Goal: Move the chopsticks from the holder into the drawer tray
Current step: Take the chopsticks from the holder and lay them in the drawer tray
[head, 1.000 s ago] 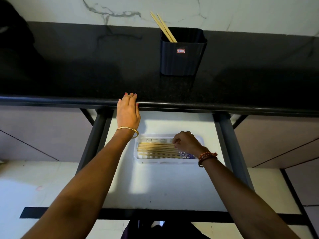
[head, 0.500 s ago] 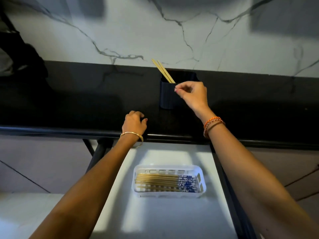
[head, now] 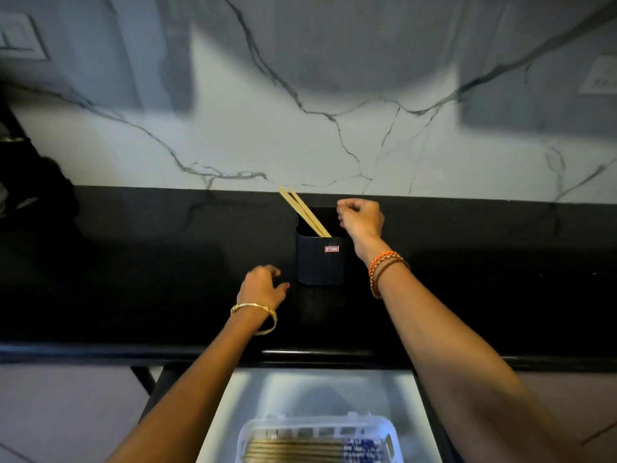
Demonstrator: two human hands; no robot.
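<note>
Holder (head: pixel 320 259) at frame centre on the table (head: pixel 133 262), tray (head: pixel 319 426) in the drawer (head: pixel 300 392) at the bottom.
Two chopsticks (head: pixel 305 212) lean upper-left out of the holder. The right hand (head: pixel 362 220) is above its right rim, the left hand (head: pixel 262 287) lower left on the table. More chopsticks (head: pixel 293 451) lie in the tray.

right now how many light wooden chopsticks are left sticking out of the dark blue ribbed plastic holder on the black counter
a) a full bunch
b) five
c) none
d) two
d: two light wooden chopsticks lean to the left out of the dark blue ribbed plastic holder, beside the right hand curled above its rim.
</note>
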